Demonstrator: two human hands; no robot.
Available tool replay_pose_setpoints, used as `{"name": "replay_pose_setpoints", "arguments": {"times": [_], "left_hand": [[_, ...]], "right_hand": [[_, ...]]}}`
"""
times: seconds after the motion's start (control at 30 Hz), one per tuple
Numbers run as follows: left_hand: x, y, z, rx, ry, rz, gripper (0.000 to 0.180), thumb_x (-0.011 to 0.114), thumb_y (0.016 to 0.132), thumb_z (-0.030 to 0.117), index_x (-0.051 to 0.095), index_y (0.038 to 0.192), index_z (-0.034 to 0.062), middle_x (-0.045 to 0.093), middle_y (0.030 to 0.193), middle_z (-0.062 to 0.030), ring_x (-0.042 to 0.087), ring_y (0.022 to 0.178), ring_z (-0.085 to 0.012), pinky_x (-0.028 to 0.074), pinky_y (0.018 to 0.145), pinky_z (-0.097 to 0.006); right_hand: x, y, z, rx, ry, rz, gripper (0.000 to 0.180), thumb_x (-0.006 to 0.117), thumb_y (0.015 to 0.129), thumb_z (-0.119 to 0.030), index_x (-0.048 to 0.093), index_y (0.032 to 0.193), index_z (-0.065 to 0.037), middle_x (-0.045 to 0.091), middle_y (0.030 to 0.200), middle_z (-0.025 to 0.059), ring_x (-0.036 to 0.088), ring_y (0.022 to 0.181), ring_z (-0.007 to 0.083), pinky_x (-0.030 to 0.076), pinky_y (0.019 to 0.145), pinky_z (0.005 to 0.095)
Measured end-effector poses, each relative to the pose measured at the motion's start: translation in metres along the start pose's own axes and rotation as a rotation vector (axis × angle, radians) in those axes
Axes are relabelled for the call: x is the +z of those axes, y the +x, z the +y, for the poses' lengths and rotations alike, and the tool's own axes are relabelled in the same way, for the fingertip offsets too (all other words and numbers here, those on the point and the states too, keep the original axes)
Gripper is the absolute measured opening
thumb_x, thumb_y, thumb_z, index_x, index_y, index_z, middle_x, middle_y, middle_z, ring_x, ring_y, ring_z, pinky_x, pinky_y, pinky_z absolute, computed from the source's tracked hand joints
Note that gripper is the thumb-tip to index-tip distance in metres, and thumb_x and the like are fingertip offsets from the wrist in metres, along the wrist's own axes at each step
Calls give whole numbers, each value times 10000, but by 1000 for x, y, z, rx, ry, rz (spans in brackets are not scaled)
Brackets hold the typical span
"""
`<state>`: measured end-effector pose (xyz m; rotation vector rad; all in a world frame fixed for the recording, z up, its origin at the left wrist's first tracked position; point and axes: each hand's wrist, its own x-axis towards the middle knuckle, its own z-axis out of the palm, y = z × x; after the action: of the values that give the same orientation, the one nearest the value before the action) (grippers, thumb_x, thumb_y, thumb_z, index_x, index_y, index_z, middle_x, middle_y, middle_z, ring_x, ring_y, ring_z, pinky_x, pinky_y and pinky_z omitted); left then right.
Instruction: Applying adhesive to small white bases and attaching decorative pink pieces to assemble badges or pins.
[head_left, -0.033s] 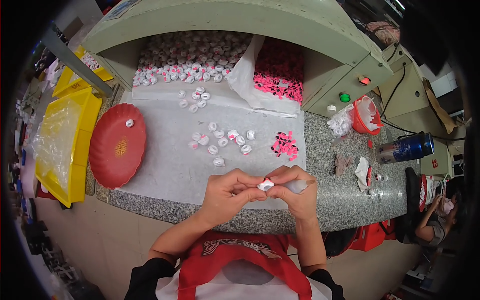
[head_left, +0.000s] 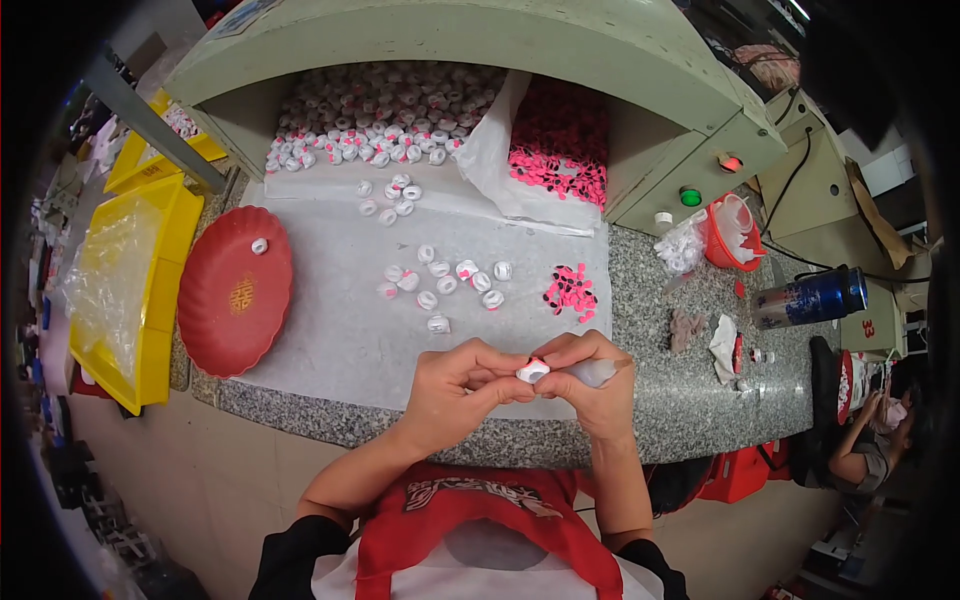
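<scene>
In front of my chest, my left hand [head_left: 450, 388] and my right hand [head_left: 597, 392] meet over the table's near edge. Their thumbs and fingertips pinch a small white rounded piece [head_left: 533, 371] with a dark and red bit at its top. A translucent, bottle-like object [head_left: 594, 373] is also tucked in my right hand, partly covered by the fingers. Beyond my hands, several loose white ring-like pieces [head_left: 446, 285] lie scattered on white paper [head_left: 330, 330]. To their right is a small pile of pink and black pieces [head_left: 571, 292].
A red scalloped plate [head_left: 205, 320] holding one white piece stands left, beside a yellow tray [head_left: 150, 370]. Behind, a pale green open-fronted cabinet [head_left: 640, 170] holds heaps of white and pink pieces. At right are a red cup [head_left: 722, 245] and blue bottle [head_left: 810, 297].
</scene>
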<state>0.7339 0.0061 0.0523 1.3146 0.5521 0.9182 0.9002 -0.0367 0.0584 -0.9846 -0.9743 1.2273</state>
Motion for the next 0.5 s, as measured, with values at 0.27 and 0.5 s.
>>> {"name": "replay_pose_setpoints", "arguments": {"times": [0.27,0.5], "left_hand": [[-11,-3,-2,26,58,26,233,578,777,-97,510,997,-63,628,872,-197,648,774,-223,547,642,-276],[-6,-3,-2,17,28,69,226,576,776,-100,503,986,-62,631,873,-186,648,779,-222,548,646,-271]], "right_hand": [[11,7,4,53,27,4,206,688,692,55,572,861,29,624,854,128,600,718,149,503,600,248],[13,7,4,62,-4,26,197,696,695,35,572,846,22,627,833,113,599,699,138,499,583,243]]}}
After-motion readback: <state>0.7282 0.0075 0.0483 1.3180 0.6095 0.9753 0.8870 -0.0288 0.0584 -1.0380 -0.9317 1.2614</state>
